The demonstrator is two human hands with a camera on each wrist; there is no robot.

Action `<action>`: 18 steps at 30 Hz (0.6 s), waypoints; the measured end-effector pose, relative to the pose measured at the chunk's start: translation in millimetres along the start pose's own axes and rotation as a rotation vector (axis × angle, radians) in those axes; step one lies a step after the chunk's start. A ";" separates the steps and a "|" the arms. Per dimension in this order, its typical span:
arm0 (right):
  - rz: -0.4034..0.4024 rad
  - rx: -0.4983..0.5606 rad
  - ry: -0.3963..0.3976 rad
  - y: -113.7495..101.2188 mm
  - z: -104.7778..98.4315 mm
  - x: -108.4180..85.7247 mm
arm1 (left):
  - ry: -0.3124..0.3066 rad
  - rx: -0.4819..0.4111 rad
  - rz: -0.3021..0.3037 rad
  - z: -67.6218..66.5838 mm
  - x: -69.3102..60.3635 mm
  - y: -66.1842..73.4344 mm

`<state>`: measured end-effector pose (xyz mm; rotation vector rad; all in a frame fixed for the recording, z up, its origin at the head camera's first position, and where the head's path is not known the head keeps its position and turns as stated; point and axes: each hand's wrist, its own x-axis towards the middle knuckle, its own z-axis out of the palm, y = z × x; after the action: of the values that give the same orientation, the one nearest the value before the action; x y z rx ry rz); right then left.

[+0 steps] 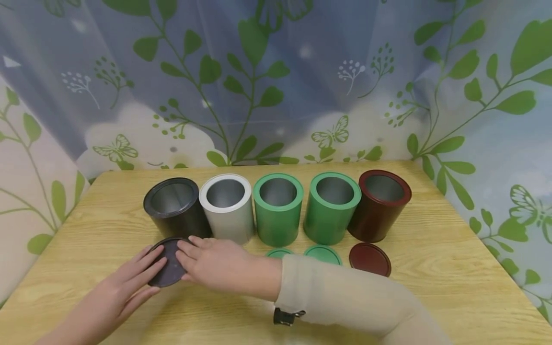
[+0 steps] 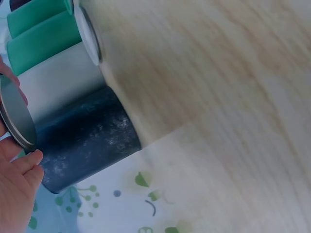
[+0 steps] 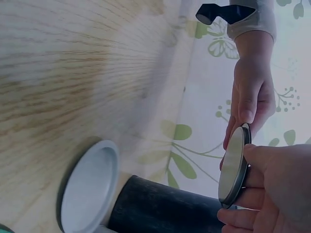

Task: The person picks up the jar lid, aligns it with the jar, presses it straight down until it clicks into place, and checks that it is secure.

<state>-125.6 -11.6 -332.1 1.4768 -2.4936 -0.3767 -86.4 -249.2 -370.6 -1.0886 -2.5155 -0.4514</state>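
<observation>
A round black lid [image 1: 169,270] is held between both hands, above the table in front of the black can [image 1: 183,223]. My left hand [image 1: 122,290] pinches its left edge, fingers spread over the top. The right hand [image 1: 217,263] grips the opposite edge, its fingers also on top. In the right wrist view, the lid's pale underside [image 3: 232,167] shows, with the right thumb at its rim. A white lid [image 3: 90,189] lies on the table; the right arm hides it in the head view. Beside the black can stands a white can [image 1: 233,223], open at the top.
Two green cans [image 1: 278,225] and a dark red can [image 1: 373,220] continue the row, all uncovered. Green lids [image 1: 323,254] and a dark red lid [image 1: 370,259] lie before them, partly behind the right sleeve [image 1: 345,294]. A patterned curtain [image 1: 258,96] hangs behind the wooden table [image 1: 453,287].
</observation>
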 end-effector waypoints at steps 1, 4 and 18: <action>-0.004 -0.009 0.011 0.5 -1.2 -0.3 | 0.010 -0.011 0.004 -1.1 0.8 0.3; -0.012 -0.023 0.009 2.8 -5.8 -1.3 | 0.035 -0.018 0.022 -3.2 3.3 0.3; 0.006 -0.044 0.035 13.8 -22.4 1.9 | 0.097 0.024 0.066 -17.0 16.5 -2.6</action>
<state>-130.8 -9.3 -306.3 1.4460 -2.4464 -0.3980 -95.4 -247.8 -348.6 -1.1097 -2.3881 -0.4442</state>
